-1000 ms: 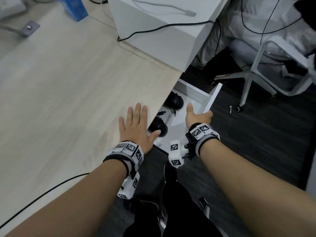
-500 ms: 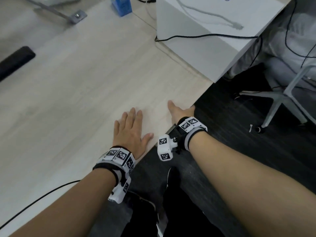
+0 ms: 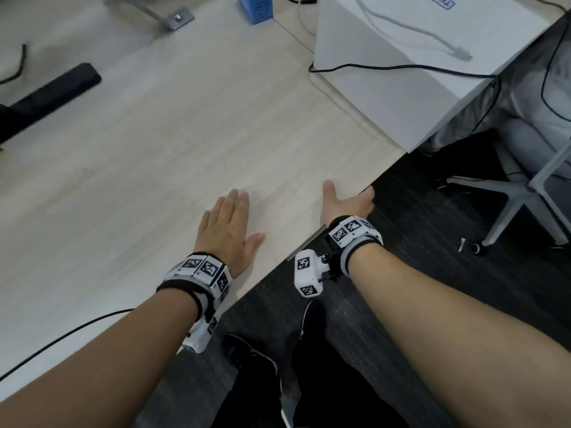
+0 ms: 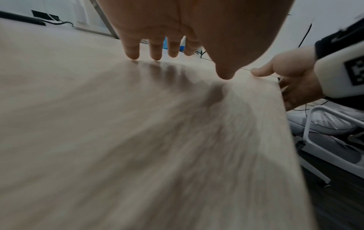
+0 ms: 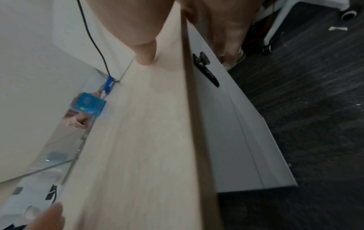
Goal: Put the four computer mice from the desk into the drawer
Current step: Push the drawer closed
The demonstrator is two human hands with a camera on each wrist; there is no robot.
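Observation:
No mouse shows in any view. The white drawer front (image 5: 236, 124) sits flush under the edge of the light wood desk (image 3: 154, 149), with a small black handle (image 5: 206, 70) on it. In the head view only a thin grey strip of the drawer (image 3: 306, 244) peeks out below the desk edge. My left hand (image 3: 227, 220) lies flat and open on the desk top, fingers straight. My right hand (image 3: 346, 205) is at the desk edge: its thumb (image 5: 145, 51) rests on the top and its straight fingers (image 5: 226, 31) press on the drawer front.
A large white box (image 3: 417, 57) with cables across it stands at the back right of the desk. A blue box (image 3: 255, 7) and a black bar (image 3: 52, 94) lie further back. A black cable (image 3: 61, 338) runs near my left forearm. A chair base (image 3: 509, 196) stands on the dark floor.
One second ago the drawer stood open with black mice inside. My right hand has pushed it in under the desk, and it now stands shut. The left hand stays flat.

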